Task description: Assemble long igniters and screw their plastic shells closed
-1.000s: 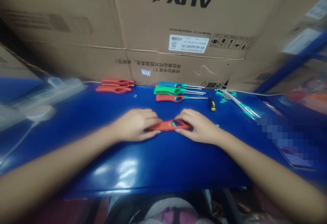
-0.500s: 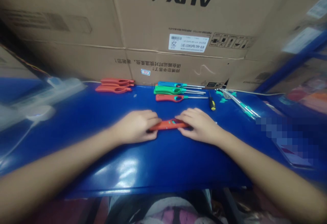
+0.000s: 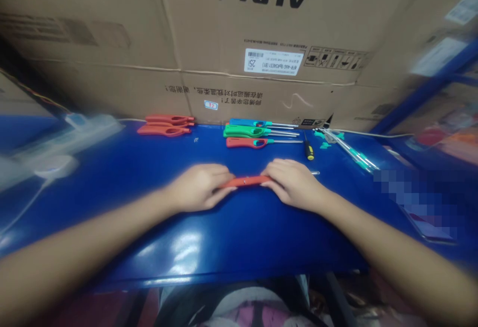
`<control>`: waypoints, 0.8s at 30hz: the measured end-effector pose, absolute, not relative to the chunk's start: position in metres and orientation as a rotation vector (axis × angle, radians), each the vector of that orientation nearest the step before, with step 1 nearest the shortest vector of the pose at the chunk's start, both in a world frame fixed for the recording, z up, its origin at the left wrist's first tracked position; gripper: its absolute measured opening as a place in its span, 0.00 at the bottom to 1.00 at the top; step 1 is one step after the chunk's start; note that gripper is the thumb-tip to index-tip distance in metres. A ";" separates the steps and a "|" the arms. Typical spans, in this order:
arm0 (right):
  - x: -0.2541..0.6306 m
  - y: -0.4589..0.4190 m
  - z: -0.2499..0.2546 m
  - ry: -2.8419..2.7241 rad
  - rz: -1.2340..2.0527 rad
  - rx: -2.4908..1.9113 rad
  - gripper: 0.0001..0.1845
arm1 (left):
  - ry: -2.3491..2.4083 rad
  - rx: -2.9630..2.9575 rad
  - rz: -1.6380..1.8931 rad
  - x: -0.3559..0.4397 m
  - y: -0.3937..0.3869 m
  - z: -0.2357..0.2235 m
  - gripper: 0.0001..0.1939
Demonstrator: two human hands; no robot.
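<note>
Between my two hands lies a red long-reach lighter (image 3: 247,181), level and turned so that a narrow side faces me. My left hand (image 3: 203,186) is closed round its left end. My right hand (image 3: 293,182) grips the right end, and a bit of metal tube (image 3: 315,172) shows past those fingers. The ends of the body are hidden by my fingers. Beyond my hands, a red lighter (image 3: 246,142), a green lighter (image 3: 244,131) and a blue lighter (image 3: 244,122) lie in a row with their metal tubes pointing right.
Red lighter bodies (image 3: 164,129) without tubes lie at the back left. A black and yellow screwdriver (image 3: 308,151) and loose metal tubes with green parts (image 3: 354,154) are at the back right. A large cardboard box (image 3: 209,58) stands behind the blue table (image 3: 239,247). A power strip (image 3: 93,130) is left.
The red lighter has rolled in my hands: its trigger opening and green part showed before, and now a plain narrow side does. Both hands still hold it.
</note>
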State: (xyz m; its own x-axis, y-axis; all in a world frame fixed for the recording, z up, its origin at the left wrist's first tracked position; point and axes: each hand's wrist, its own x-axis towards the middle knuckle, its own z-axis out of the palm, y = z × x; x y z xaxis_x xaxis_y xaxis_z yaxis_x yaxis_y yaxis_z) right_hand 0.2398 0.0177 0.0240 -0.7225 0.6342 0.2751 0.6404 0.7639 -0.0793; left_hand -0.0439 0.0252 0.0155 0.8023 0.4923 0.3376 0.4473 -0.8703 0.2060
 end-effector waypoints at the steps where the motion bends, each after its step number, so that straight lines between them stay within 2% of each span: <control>1: 0.240 0.019 0.024 -2.668 0.007 -0.990 0.11 | 0.750 2.872 0.591 -0.044 0.025 0.015 0.16; 6: 0.246 0.027 0.023 -2.562 0.161 -1.015 0.10 | 0.780 2.859 0.624 -0.045 0.028 0.014 0.15; 14: 0.247 0.027 0.023 -2.518 0.121 -1.055 0.08 | 0.895 2.740 0.628 -0.045 0.029 0.012 0.15; 16: 0.246 0.026 0.023 -2.517 0.151 -1.079 0.09 | 0.940 2.725 0.645 -0.045 0.030 0.011 0.17; 20: 0.242 0.023 0.021 -2.503 0.224 -1.136 0.13 | 0.899 2.840 0.631 -0.044 0.031 0.007 0.25; 24: 0.239 0.020 0.021 -2.483 0.294 -1.236 0.14 | 0.835 2.951 0.656 -0.042 0.029 0.006 0.22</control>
